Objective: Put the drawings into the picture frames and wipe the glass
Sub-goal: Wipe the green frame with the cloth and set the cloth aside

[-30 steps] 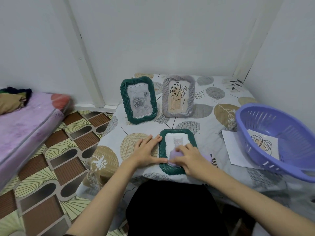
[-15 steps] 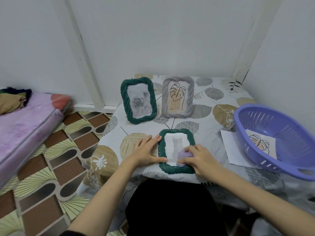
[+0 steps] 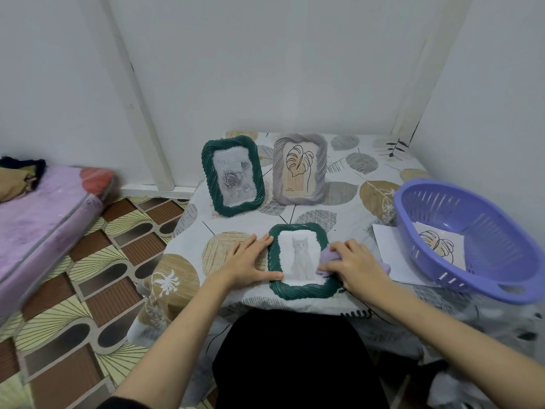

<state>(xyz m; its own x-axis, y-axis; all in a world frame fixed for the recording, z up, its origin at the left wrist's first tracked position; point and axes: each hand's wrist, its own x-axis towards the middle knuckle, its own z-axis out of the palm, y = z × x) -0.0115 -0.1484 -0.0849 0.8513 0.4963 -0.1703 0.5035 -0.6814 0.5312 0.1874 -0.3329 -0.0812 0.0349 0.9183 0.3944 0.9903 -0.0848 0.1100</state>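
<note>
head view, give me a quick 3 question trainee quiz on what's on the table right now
1. True or false: the cat frame stands upright against the wall.
2. Which frame holds the leaf drawing? A) grey frame B) rose frame C) cat frame
3. Fill in: the right hand grips a purple ____ at the cat frame's right edge.

Key
1. False: it lies flat on the table, and the left hand rests on its left edge.
2. A
3. cloth
</note>
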